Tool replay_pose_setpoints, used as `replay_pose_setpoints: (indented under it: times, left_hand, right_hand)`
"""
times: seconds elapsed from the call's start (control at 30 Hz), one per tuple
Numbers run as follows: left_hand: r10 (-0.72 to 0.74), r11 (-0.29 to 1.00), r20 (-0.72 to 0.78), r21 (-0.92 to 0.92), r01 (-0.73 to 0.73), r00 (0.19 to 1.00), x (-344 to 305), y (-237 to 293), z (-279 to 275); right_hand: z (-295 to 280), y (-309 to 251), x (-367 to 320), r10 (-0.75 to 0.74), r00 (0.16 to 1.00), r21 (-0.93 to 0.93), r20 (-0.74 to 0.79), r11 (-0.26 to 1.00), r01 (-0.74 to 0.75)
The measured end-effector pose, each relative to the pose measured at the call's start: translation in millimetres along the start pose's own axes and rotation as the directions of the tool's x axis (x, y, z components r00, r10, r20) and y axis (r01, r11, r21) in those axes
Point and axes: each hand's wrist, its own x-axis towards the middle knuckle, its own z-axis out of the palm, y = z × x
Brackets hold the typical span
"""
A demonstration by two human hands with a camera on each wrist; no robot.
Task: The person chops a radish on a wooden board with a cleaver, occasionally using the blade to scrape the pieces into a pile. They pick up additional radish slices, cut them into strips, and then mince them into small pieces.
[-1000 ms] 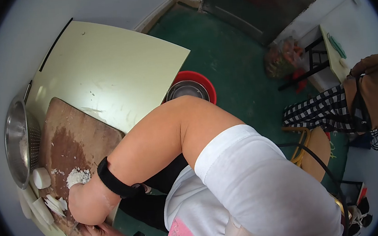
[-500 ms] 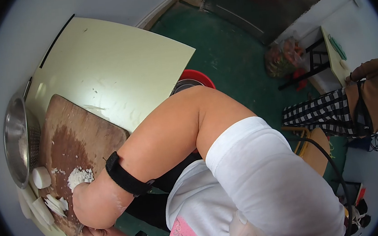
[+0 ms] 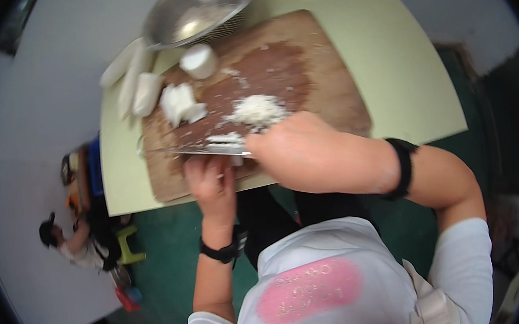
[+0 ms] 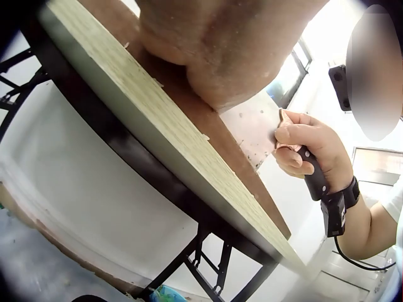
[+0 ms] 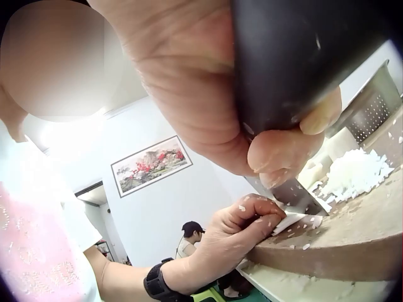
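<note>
My right hand (image 3: 299, 152) grips the black handle (image 5: 283, 63) of a wide knife (image 3: 199, 151), its blade lying across the front part of the wooden cutting board (image 3: 336, 86). Just on the near side of the blade, my left hand (image 3: 209, 179) has bent fingers, and in the right wrist view it pinches a thin white piece (image 5: 296, 221) against the board. Beyond the blade lie a few white strips (image 3: 225, 140) and a heap of finely chopped white bits (image 3: 259, 111). White slices (image 3: 177, 103) rest farther left.
A metal colander (image 3: 157, 39) stands behind the board, a short white chunk (image 3: 198, 61) at the board's back edge. Several long peeled white pieces (image 3: 134, 90) lie on the table (image 3: 411, 85) at the left. A person in a dark cap (image 3: 83, 241) sits beyond, near a green stool (image 3: 131, 246).
The head view has swung round, so the board now sits near the centre and both hands show in front of the body. The right arm no longer covers the left hand.
</note>
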Motion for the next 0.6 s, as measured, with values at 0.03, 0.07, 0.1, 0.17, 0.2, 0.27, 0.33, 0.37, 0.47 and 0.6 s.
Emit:
replay_pose_setpoints:
  times: [0.03, 0.07, 0.1, 0.17, 0.2, 0.27, 0.33, 0.37, 0.47, 0.6]
  left_hand:
    - [-0.004, 1.0, -0.004, -0.018, 0.004, 1.0, 1, -1, 0]
    - [0.005, 1.0, -0.028, -0.007, -0.006, 1.0, 2, -2, 0]
    - [0.017, 1.0, -0.045, -0.01, -0.017, 0.999, 2, -3, 2]
    - [0.01, 1.0, -0.06, -0.013, -0.01, 0.998, 2, -4, 2]
    - [0.009, 1.0, -0.061, -0.027, -0.01, 0.998, 2, -4, 2]
    - [0.003, 1.0, -0.056, -0.023, -0.005, 0.998, 2, -4, 2]
    - [-0.002, 1.0, -0.046, -0.015, 0.002, 0.999, 3, -1, 1]
    - [-0.004, 1.0, -0.046, -0.015, 0.003, 0.999, 4, -1, 1]
    - [0.001, 1.0, -0.04, -0.011, -0.001, 0.999, 3, -3, 0]
    - [-0.03, 0.998, 0.019, -0.05, 0.031, 0.999, 1, -3, -1]
  right_hand:
    - [-5, -3, -3, 0.019, 1.0, -0.022, -0.005, 1.0, -0.019]
    - [-8, -7, -5, 0.018, 1.0, -0.025, 0.014, 1.0, -0.018]
    - [-7, -8, -6, 0.033, 0.999, -0.03, 0.037, 0.999, -0.032]
    - [-6, -9, -8, 0.009, 1.0, -0.031, 0.008, 0.999, -0.009]
    - [-11, -12, -10, 0.03, 0.998, -0.03, 0.056, 0.999, -0.028]
    - [-14, -14, -9, 0.071, 0.989, -0.022, 0.13, 0.997, -0.069]
    - [-16, -16, -9, 0.056, 0.991, -0.01, 0.123, 0.998, -0.055]
    - [-16, -15, -8, 0.04, 0.992, 0.004, 0.119, 0.999, -0.041]
    - [-13, -9, -1, -0.002, 0.997, 0.039, 0.077, 0.999, -0.001]
    - [-1, -2, 17, -0.033, 0.998, 0.111, 0.047, 0.993, 0.028]
